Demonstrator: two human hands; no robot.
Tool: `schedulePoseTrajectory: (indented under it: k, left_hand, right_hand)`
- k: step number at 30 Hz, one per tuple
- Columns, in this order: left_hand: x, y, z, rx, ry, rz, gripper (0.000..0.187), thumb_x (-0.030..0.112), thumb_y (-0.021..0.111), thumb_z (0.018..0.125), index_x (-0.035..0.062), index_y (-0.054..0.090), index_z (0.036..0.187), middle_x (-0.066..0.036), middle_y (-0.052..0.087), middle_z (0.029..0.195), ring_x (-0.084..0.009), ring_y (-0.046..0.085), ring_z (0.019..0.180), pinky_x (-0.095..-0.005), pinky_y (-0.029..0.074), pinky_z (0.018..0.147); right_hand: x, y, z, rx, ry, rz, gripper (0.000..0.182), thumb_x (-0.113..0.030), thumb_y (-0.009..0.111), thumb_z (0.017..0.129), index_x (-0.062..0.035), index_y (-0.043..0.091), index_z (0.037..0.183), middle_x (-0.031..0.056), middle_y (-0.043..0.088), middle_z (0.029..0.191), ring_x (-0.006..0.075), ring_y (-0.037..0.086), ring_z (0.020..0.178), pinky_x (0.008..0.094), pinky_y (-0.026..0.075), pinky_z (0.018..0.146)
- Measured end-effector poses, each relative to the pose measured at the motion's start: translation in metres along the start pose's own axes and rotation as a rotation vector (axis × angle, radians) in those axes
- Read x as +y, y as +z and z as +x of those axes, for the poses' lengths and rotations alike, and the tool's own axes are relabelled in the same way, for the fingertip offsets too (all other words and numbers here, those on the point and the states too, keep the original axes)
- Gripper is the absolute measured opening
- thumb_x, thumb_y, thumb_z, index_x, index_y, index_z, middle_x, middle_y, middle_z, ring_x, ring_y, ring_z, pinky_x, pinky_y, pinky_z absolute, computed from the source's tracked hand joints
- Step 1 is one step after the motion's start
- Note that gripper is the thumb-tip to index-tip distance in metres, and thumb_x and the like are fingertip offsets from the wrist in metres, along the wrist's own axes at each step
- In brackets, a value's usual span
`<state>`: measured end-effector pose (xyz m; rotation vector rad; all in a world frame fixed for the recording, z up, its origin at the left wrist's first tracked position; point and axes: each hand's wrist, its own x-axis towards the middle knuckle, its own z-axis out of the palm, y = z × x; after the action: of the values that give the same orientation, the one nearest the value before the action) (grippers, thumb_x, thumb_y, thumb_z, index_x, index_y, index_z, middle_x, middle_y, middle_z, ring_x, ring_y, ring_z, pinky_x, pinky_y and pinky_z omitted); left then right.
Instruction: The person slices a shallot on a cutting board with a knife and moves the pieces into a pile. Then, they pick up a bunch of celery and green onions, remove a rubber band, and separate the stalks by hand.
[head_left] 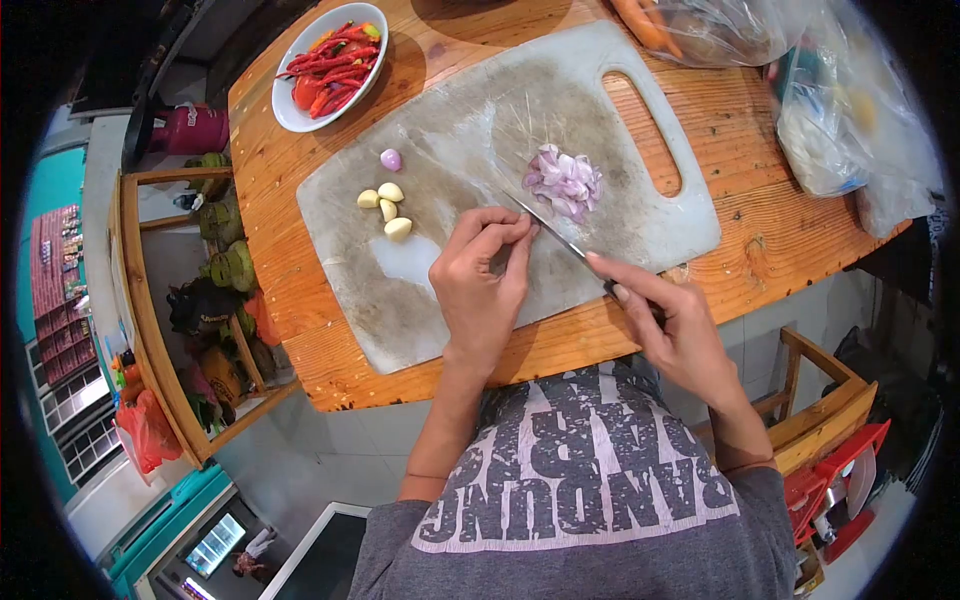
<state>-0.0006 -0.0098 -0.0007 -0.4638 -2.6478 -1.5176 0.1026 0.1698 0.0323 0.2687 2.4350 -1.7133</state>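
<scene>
My right hand (pixel 665 310) is wrapped round the dark handle of a knife (pixel 552 232), whose blade points up and left over the cutting board (pixel 450 130). Fingers of my left hand (pixel 485 275) are pinched together beside the blade; what they hold, if anything, is too small to tell. Just beyond the blade lies a pile of sliced shallots (pixel 565 182). To the left on the board are several peeled garlic cloves (pixel 397 229) and one whole peeled shallot (pixel 391 159).
A white bowl (pixel 283 95) of red chillies stands at the table's back left. Plastic bags (pixel 820 130) lie at the right of the wooden table (pixel 270 220), with orange carrots (pixel 648 25) in one at the back. A wooden shelf (pixel 150 320) stands left of the table.
</scene>
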Motion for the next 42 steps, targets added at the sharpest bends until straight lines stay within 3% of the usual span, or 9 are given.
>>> schedulePoseTrajectory:
  k: [5, 14, 17, 22, 24, 29, 32, 36, 42]
  left_hand:
    - [-0.002, 0.002, -0.001, 0.013, 0.014, -0.018, 0.012, -0.008, 0.076, 0.081, -0.0037, 0.077, 0.092, -0.010, 0.074, 0.093, -0.0150, 0.071, 0.083, -0.0268, 0.058, 0.074]
    - [0.001, 0.001, -0.001, 0.009, -0.009, -0.012, 0.013, -0.009, 0.074, 0.080, -0.0040, 0.076, 0.091, -0.011, 0.073, 0.093, -0.0169, 0.070, 0.083, -0.0279, 0.056, 0.076]
    - [-0.005, 0.001, -0.002, 0.015, 0.066, 0.006, 0.011, -0.006, 0.076, 0.081, -0.0010, 0.074, 0.090, -0.009, 0.070, 0.092, -0.0195, 0.070, 0.078, -0.0302, 0.056, 0.068]
    - [-0.003, 0.001, -0.003, 0.014, 0.074, 0.035, 0.010, -0.006, 0.076, 0.081, -0.0010, 0.074, 0.090, -0.009, 0.070, 0.093, -0.0199, 0.070, 0.078, -0.0302, 0.056, 0.068]
    - [-0.003, 0.001, -0.002, 0.024, 0.085, 0.051, 0.010, -0.006, 0.076, 0.081, -0.0011, 0.074, 0.090, -0.009, 0.070, 0.093, -0.0200, 0.070, 0.078, -0.0303, 0.056, 0.068]
    - [-0.001, 0.001, -0.002, 0.023, 0.057, 0.030, 0.010, -0.006, 0.076, 0.081, -0.0015, 0.074, 0.090, -0.010, 0.071, 0.093, -0.0202, 0.071, 0.078, -0.0304, 0.057, 0.068]
    - [-0.004, 0.004, -0.004, 0.038, 0.048, -0.031, 0.010, -0.006, 0.075, 0.081, -0.0018, 0.074, 0.090, -0.010, 0.071, 0.093, -0.0204, 0.071, 0.078, -0.0303, 0.057, 0.069]
    - [-0.002, 0.002, -0.002, 0.031, 0.057, -0.005, 0.010, -0.007, 0.075, 0.081, -0.0020, 0.073, 0.090, -0.010, 0.071, 0.093, -0.0202, 0.071, 0.078, -0.0301, 0.057, 0.069]
    - [-0.002, 0.001, -0.004, 0.033, 0.050, 0.010, 0.009, -0.006, 0.075, 0.082, -0.0019, 0.073, 0.089, -0.010, 0.070, 0.093, -0.0195, 0.071, 0.077, -0.0295, 0.057, 0.068]
  right_hand:
    - [-0.002, -0.007, -0.006, -0.001, 0.133, 0.051, 0.042, 0.003, 0.057, 0.096, -0.0120, 0.067, 0.135, 0.0155, 0.073, 0.087, 0.0075, 0.048, 0.058, 0.0282, 0.046, 0.057]
    - [-0.007, -0.008, -0.008, -0.011, 0.049, 0.033, 0.040, 0.000, 0.059, 0.097, -0.0127, 0.067, 0.134, 0.0154, 0.075, 0.088, 0.0057, 0.048, 0.058, 0.0266, 0.044, 0.055]
    - [-0.006, -0.010, -0.007, -0.063, 0.131, 0.053, 0.040, 0.000, 0.059, 0.097, -0.0120, 0.067, 0.134, 0.0185, 0.074, 0.091, 0.0106, 0.054, 0.057, 0.0283, 0.047, 0.057]
    - [-0.008, 0.002, 0.010, -0.016, -0.041, -0.068, 0.039, 0.001, 0.058, 0.096, -0.0100, 0.067, 0.133, 0.0214, 0.073, 0.094, 0.0234, 0.062, 0.058, 0.0313, 0.050, 0.060]
    - [-0.004, 0.006, 0.013, 0.002, -0.082, -0.064, 0.039, 0.001, 0.058, 0.096, -0.0095, 0.067, 0.133, 0.0214, 0.073, 0.094, 0.0237, 0.062, 0.059, 0.0313, 0.050, 0.060]
    - [0.009, -0.001, 0.000, 0.021, -0.029, 0.033, 0.039, 0.000, 0.058, 0.097, -0.0097, 0.067, 0.134, 0.0161, 0.071, 0.082, 0.0119, 0.053, 0.057, 0.0276, 0.046, 0.057]
    - [0.000, -0.011, -0.005, -0.038, 0.155, 0.122, 0.038, -0.001, 0.057, 0.099, -0.0102, 0.066, 0.135, 0.0086, 0.060, 0.070, 0.0064, 0.043, 0.057, 0.0251, 0.041, 0.054]
    - [0.003, -0.012, -0.006, 0.001, 0.062, 0.122, 0.038, -0.001, 0.057, 0.100, -0.0101, 0.066, 0.136, 0.0032, 0.050, 0.064, 0.0053, 0.038, 0.056, 0.0247, 0.036, 0.052]
    - [0.001, -0.012, -0.008, -0.046, 0.069, 0.097, 0.038, -0.001, 0.057, 0.100, -0.0101, 0.066, 0.136, 0.0039, 0.052, 0.065, 0.0054, 0.037, 0.055, 0.0251, 0.035, 0.050]
